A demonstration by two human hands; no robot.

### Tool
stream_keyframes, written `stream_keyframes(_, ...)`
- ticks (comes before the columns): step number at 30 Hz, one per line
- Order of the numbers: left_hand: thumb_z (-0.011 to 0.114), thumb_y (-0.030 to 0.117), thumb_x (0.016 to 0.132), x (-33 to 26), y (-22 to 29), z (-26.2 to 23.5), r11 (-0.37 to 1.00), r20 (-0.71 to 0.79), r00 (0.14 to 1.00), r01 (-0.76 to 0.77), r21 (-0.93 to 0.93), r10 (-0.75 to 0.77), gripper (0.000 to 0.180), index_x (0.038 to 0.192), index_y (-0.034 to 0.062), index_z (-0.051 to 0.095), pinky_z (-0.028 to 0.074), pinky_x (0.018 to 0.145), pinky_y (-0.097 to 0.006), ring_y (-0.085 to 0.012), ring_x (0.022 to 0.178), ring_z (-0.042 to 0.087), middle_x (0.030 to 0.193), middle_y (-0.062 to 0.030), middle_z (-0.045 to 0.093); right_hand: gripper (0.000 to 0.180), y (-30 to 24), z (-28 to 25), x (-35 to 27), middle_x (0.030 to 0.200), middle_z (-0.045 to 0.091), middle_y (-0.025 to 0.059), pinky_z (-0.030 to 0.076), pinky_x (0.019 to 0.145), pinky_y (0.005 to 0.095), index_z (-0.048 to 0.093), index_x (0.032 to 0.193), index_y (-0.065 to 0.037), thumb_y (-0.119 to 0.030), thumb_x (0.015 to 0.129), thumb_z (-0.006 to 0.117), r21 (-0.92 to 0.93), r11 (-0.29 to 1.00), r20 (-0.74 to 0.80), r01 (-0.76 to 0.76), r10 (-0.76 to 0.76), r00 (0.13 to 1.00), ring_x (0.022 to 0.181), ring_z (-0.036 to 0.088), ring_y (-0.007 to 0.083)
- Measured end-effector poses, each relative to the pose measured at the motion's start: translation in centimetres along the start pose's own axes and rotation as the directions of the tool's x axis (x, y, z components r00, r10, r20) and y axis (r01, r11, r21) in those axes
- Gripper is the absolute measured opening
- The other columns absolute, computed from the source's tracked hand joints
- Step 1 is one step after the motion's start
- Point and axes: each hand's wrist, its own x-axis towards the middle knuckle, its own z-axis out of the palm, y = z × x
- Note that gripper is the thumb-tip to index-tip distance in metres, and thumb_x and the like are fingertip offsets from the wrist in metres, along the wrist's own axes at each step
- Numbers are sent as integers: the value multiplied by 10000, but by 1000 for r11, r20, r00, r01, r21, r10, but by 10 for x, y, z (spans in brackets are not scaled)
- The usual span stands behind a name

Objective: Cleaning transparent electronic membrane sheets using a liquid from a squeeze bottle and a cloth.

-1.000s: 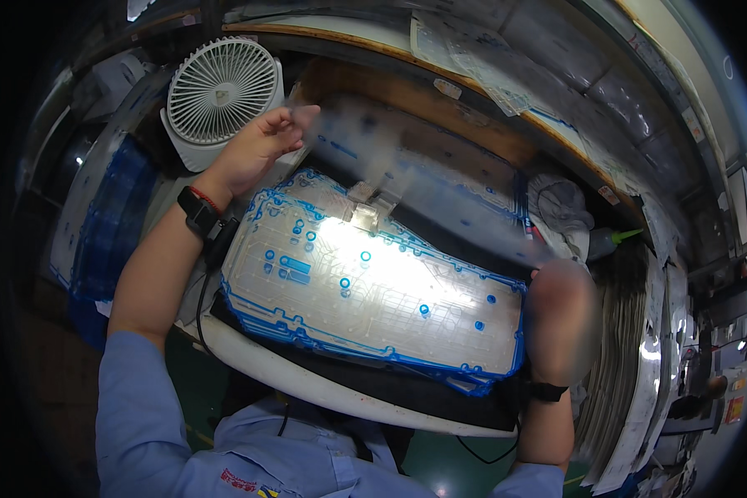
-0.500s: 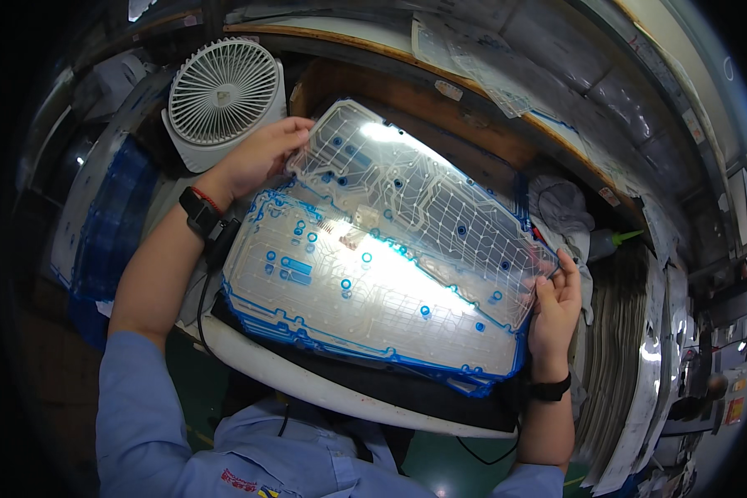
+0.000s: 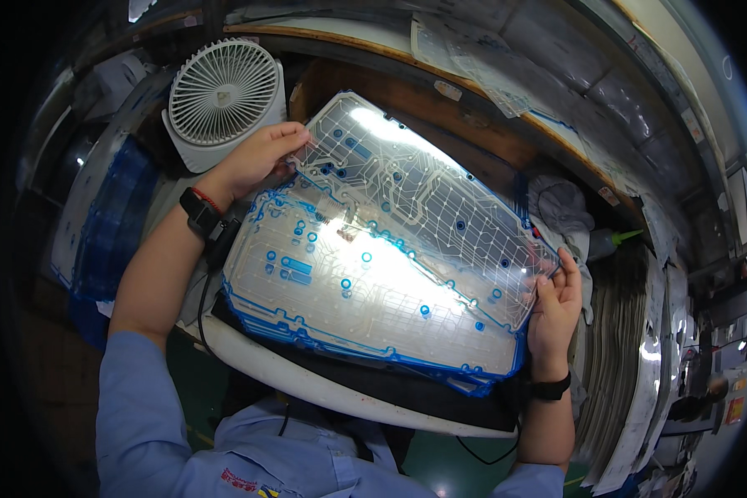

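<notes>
— What do the hands hold?

— One clear circuit sheet (image 3: 427,203), printed with fine traces and blue dots; it is lifted and tilted above a stack of like sheets (image 3: 340,307) with blue edges. The left hand (image 3: 257,158) pinches the sheet's corner at about ten o'clock, fingers closed on the edge; the right hand (image 3: 556,307) grips the opposite corner at about four o'clock, thumb on top and fingers curled under.

— And where does the stack lie?

— At the middle of the view, on a dark mat (image 3: 365,386) over a white curved board (image 3: 307,386); the held sheet overlaps its far half and glares under the light.

— What stands around it?

— A white fan (image 3: 222,93) at eleven o'clock, just beyond the left hand; a crumpled grey cloth (image 3: 560,207) at three o'clock, near the right hand; a pile of blue-edged sheets (image 3: 100,224) at nine o'clock; each wrist wears a black band.
</notes>
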Motion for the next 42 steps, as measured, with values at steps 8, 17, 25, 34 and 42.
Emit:
stream_keyframes(8, 423, 313, 1016, -3, 6, -5, 996, 38, 999, 3, -94, 0, 299, 1089, 50, 545, 380, 458, -138, -35, 561, 511, 674, 35, 534, 471, -2, -3, -2, 1143, 547, 109, 523, 712, 231, 342, 1374, 16, 18, 924, 478, 15, 1000, 4, 24, -24, 1000, 878, 593, 124)
stream_keyframes(17, 444, 272, 1008, -3, 11, 1, 982, -77, 996, -56, -179, 43, 440, 1340, -14, 403, 491, 679, -186, -95, 832, 615, 1043, -95, 621, 390, 4, -7, 1, 1157, 556, 89, 437, 877, 254, 480, 1305, 12, -41, 923, 533, -345, 938, 16, 31, -27, 999, 995, 536, 130)
stream_keyframes(25, 449, 214, 1002, -2, 9, -2, 993, -24, 1000, -16, -116, 14, 326, 1247, 2, 488, 484, 669, -191, -100, 807, 610, 1004, -78, 631, 286, -1, 0, -1, 1135, 607, 153, 408, 945, 356, 644, 1069, 8, -152, 832, 648, -747, 587, 369, 312, -25, 929, 1075, 547, 286)
stream_keyframes(34, 449, 209, 1001, -4, 9, 0, 994, 76, 997, 12, -106, -4, 301, 1210, 1, 506, 497, 676, -195, -96, 810, 620, 1008, -79, 644, 408, -10, 8, -5, 1067, 590, 131, 406, 929, 339, 628, 1110, 2, -184, 760, 723, -735, 637, 338, 232, 46, 940, 1053, 525, 260)
stream_keyframes(42, 441, 198, 1002, -3, 8, -1, 994, 85, 996, 17, -107, -8, 286, 1202, 9, 518, 490, 666, -196, -106, 811, 619, 990, -82, 638, 395, -12, 11, -6, 1075, 560, 125, 410, 887, 348, 656, 1060, 0, -199, 733, 751, -784, 468, 447, 408, -31, 894, 1034, 494, 279)
